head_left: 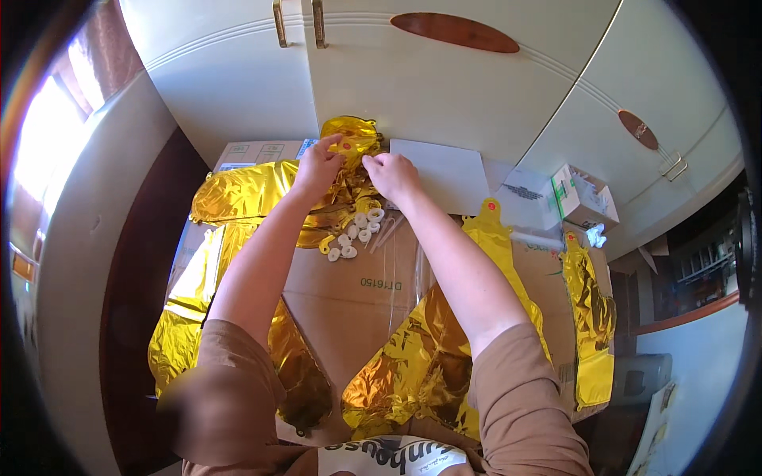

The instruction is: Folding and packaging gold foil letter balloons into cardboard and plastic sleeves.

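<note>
Here, both my hands pinch a gold foil balloon at twelve o'clock on the cardboard.

My left hand (317, 165) and right hand (390, 173) each close a grip on the crinkled foil balloon (352, 136) near its neck. I judge it feather-light, limp, slick and easily creased or torn; best held by the flat seam edge, not the shiny middle. White rings (359, 228) lie just toward six o'clock; more gold balloons (238, 193) spread at nine and five.
</note>
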Action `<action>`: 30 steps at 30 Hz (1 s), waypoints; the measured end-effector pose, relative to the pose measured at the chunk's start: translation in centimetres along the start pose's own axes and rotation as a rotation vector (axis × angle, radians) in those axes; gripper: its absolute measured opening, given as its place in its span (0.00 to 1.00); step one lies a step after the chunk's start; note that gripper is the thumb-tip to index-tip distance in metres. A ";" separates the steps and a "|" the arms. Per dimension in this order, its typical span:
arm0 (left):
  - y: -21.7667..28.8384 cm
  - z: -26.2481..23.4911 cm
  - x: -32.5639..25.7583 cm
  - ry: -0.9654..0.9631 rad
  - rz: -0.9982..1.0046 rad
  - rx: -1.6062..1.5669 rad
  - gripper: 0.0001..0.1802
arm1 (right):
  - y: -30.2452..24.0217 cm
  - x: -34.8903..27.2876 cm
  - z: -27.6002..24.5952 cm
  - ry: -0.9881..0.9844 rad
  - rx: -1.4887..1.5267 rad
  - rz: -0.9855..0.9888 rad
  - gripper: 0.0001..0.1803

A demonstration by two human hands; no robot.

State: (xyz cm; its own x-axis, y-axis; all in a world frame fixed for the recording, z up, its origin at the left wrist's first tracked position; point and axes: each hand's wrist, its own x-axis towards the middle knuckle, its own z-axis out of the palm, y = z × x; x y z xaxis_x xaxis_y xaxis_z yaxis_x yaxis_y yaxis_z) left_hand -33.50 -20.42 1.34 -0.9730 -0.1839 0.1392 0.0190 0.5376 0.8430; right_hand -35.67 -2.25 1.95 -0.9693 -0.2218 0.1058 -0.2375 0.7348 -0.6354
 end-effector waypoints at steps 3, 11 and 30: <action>-0.1 0.3 -0.2 0.174 0.043 -0.017 0.23 | -0.7 0.1 -0.2 -0.013 0.058 0.053 0.21; 0.3 0.5 0.7 0.113 -0.006 0.038 0.18 | 1.2 1.7 1.3 0.061 0.123 0.103 0.14; 2.2 0.2 -1.8 0.138 0.525 0.204 0.19 | 0.8 5.3 1.8 -0.042 0.143 0.117 0.15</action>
State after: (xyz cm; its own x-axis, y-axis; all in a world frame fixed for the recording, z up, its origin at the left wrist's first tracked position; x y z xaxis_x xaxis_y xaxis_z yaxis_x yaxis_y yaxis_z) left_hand -31.71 -18.76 2.81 -0.8058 0.0521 0.5899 0.4334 0.7307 0.5275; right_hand -40.91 -4.03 0.63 -0.9856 -0.1692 -0.0056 -0.1089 0.6589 -0.7443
